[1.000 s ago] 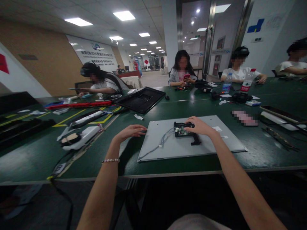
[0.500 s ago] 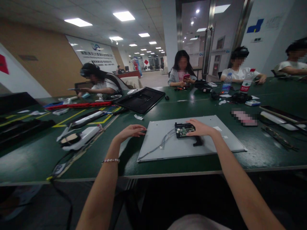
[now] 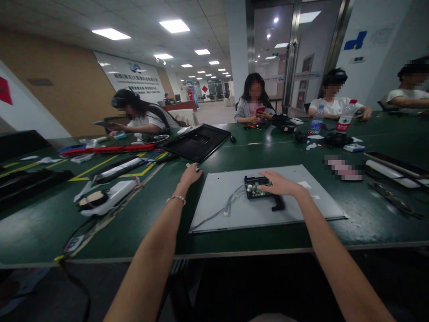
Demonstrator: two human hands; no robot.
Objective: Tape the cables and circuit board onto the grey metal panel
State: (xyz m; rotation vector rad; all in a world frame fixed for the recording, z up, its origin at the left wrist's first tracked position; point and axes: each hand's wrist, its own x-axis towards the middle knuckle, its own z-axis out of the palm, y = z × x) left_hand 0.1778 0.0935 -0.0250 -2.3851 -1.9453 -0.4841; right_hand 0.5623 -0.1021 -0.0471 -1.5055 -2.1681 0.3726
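A flat grey display panel (image 3: 214, 210) lies on the green table in front of me. Near its middle is a small green circuit board (image 3: 255, 188) in a black plastic frame, and grey cables (image 3: 219, 210) run from it toward the panel's near left corner. My right hand (image 3: 280, 182) grips this board and frame from the right, thumb on the near side and fingers on the far side. Beyond the panel's far left corner, my left hand (image 3: 191, 174) has its fingers curled down at a small white scrap (image 3: 188, 165), which they partly cover.
A black plastic bezel (image 3: 201, 143) lies beyond my left hand. White devices with cords (image 3: 110, 197) and yellow tape lines are on the left. A pink object (image 3: 343, 169), bottles (image 3: 345, 118) and a long white device (image 3: 390, 172) stand or lie rightward. Several people sit around the table.
My left hand has moved forward and right, from beside the panel's left edge to the white scrap. My right hand stays at the circuit board.
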